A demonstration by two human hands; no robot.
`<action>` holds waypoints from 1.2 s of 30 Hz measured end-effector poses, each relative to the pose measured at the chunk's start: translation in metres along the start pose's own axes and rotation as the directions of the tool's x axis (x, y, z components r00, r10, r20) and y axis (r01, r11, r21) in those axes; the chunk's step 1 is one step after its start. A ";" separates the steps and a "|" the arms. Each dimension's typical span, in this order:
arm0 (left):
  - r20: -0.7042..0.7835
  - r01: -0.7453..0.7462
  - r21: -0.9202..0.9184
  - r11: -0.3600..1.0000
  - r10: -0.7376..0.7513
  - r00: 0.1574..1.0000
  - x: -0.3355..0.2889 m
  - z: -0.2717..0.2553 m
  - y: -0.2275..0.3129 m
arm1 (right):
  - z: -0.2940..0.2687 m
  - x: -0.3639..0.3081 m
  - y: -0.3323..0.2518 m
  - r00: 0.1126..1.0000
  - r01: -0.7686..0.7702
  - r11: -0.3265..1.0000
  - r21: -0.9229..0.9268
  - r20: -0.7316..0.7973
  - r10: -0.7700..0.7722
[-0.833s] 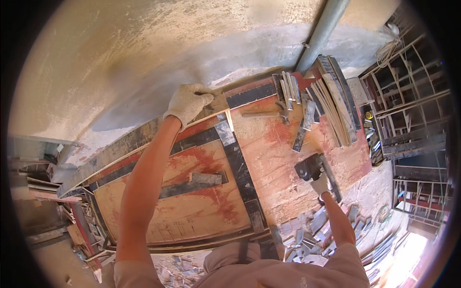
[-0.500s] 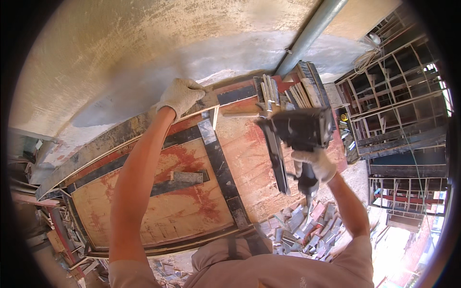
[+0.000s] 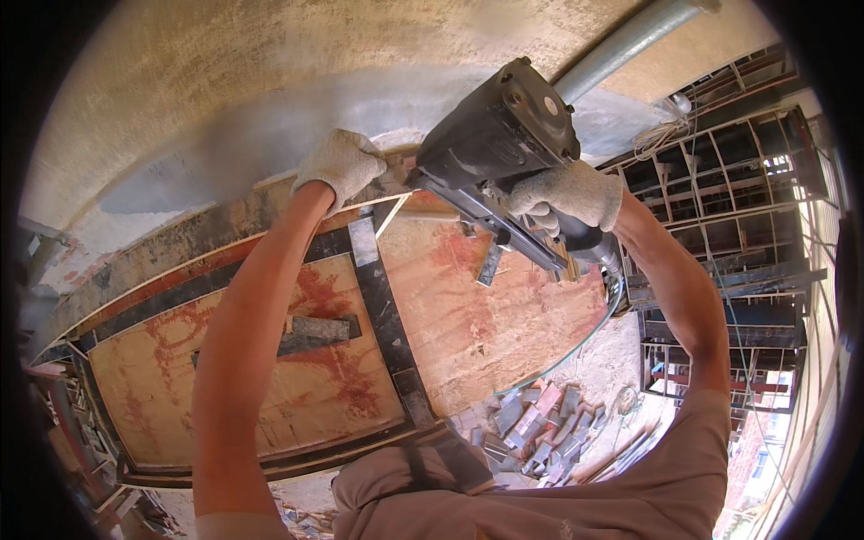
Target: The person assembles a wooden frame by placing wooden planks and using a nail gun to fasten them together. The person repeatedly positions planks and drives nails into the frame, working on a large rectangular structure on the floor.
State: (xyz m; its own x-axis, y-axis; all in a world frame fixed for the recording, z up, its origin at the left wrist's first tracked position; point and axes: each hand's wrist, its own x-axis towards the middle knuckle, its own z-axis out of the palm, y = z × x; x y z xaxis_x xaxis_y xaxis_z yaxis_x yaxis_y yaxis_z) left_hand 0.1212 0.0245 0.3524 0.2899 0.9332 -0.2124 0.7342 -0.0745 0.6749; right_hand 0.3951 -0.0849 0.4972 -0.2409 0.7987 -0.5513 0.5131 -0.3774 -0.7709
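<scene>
My right hand [image 3: 576, 194], in a pale knit glove, is closed round the grip of a black nail gun [image 3: 495, 130]. The gun's nose points left and sits at the far edge of a large wooden panel [image 3: 504, 342], close to my left hand. My gloved left hand [image 3: 338, 169] is closed on a long, narrow wooden board [image 3: 243, 216] that runs along that edge against the wall. Its fingertips are partly hidden. A thin strip of wood [image 3: 391, 216] leans out from the board. Whether the gun's nose touches the wood I cannot tell.
A short wooden block [image 3: 315, 334] lies on the panel. Wood offcuts [image 3: 540, 427] are heaped beyond the near edge. A green hose [image 3: 576, 346] runs at the right. A grey pipe [image 3: 621, 49] crosses the wall [image 3: 270, 81]. Framed panels [image 3: 720, 198] stand at the right.
My right hand has brought the nail gun up and left, from over the panel's right part to the far edge beside my left hand. My left hand keeps its hold on the board.
</scene>
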 end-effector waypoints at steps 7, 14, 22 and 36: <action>-0.021 -0.022 0.014 1.000 0.022 1.000 -0.002 0.001 0.002 | -0.008 0.008 -0.003 0.990 0.134 0.979 -0.152 0.066 -0.126; -0.048 -0.018 0.022 1.000 0.019 0.999 -0.002 -0.001 0.005 | -0.009 0.012 -0.009 0.999 0.017 0.996 -0.091 0.041 -0.013; -0.008 0.005 -0.022 1.000 -0.005 1.000 -0.004 -0.003 0.009 | -0.022 0.015 -0.019 1.000 -0.009 0.997 -0.077 0.007 0.010; 0.046 -0.112 -0.166 0.980 0.121 0.992 0.000 -0.003 -0.014 | -0.014 0.008 -0.024 0.998 0.067 0.998 0.000 -0.022 -0.067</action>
State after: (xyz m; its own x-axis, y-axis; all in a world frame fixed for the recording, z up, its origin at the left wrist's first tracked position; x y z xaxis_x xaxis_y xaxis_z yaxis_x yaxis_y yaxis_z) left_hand 0.1094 0.0267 0.3453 0.4040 0.9004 -0.1615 0.5854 -0.1189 0.8020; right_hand 0.3928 -0.0626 0.5156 -0.2566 0.8323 -0.4913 0.4957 -0.3231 -0.8062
